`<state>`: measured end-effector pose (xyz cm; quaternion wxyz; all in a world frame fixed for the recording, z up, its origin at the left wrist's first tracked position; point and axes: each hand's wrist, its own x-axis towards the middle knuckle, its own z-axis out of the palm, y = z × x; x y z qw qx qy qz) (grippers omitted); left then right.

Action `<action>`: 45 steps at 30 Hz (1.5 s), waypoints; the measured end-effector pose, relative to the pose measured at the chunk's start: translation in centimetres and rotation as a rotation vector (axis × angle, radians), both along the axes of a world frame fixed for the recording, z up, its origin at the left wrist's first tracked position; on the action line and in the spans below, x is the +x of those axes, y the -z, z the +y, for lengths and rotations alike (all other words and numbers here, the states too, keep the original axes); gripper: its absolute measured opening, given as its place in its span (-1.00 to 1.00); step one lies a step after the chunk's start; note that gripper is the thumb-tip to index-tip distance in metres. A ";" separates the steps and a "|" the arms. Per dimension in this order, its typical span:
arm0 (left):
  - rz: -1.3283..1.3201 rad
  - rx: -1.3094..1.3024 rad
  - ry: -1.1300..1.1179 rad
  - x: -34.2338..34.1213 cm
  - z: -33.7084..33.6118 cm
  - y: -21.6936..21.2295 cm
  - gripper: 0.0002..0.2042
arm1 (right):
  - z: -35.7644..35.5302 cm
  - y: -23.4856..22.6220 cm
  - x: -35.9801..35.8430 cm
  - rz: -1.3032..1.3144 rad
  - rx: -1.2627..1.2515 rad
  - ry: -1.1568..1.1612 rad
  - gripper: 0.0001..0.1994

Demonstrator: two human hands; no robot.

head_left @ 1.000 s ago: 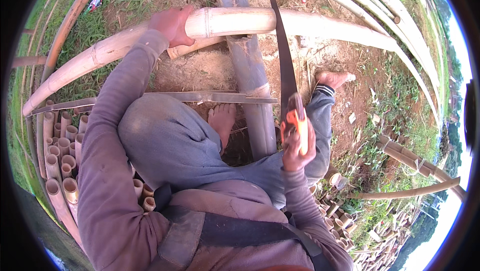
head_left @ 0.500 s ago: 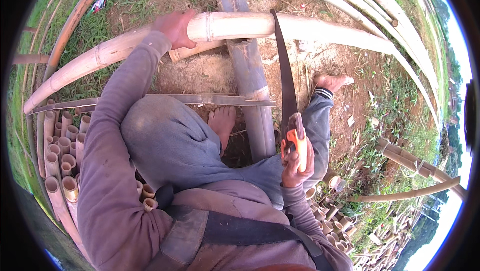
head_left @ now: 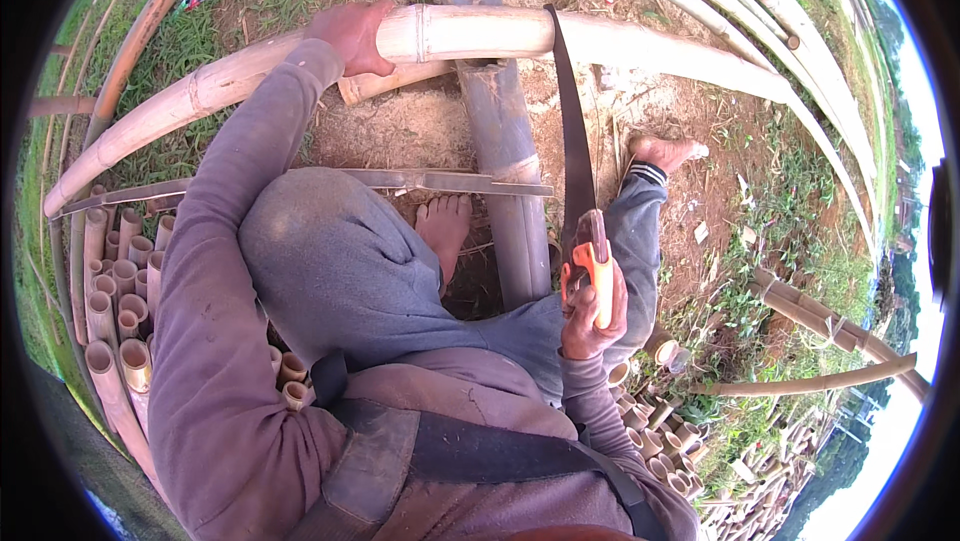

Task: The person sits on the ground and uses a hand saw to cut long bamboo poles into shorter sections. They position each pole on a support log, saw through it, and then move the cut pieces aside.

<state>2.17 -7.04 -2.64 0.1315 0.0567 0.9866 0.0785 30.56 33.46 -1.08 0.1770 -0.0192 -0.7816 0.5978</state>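
Head view shows our right hand clamped round the orange handle of a hand saw, its thin blade biting into the pale bamboo pole across a thick upright post. Our left hand is closed over the pole beside the cut. We judge the pole stiff, hollow, smooth and rollable, best pinned near the blade; the blade looks springy.

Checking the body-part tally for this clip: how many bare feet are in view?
2. One foot rests on the dirt left of the upright bamboo post; the other foot is right of the saw, on the dirt. None looks hidden.
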 end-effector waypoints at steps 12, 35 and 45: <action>0.034 -0.043 -0.006 0.2 0.3 -0.3 -0.13 | -4.3 0.3 -19.3 -0.063 -0.256 -0.145 -0.50; 0.043 -0.021 0.029 -0.5 -0.1 -0.2 -0.14 | -6.1 -5.7 -24.7 -0.205 0.148 -0.069 -0.69; 0.014 -0.039 0.030 -0.8 0.0 0.0 -0.05 | -0.4 -6.4 -5.0 -0.130 -0.038 0.045 -0.67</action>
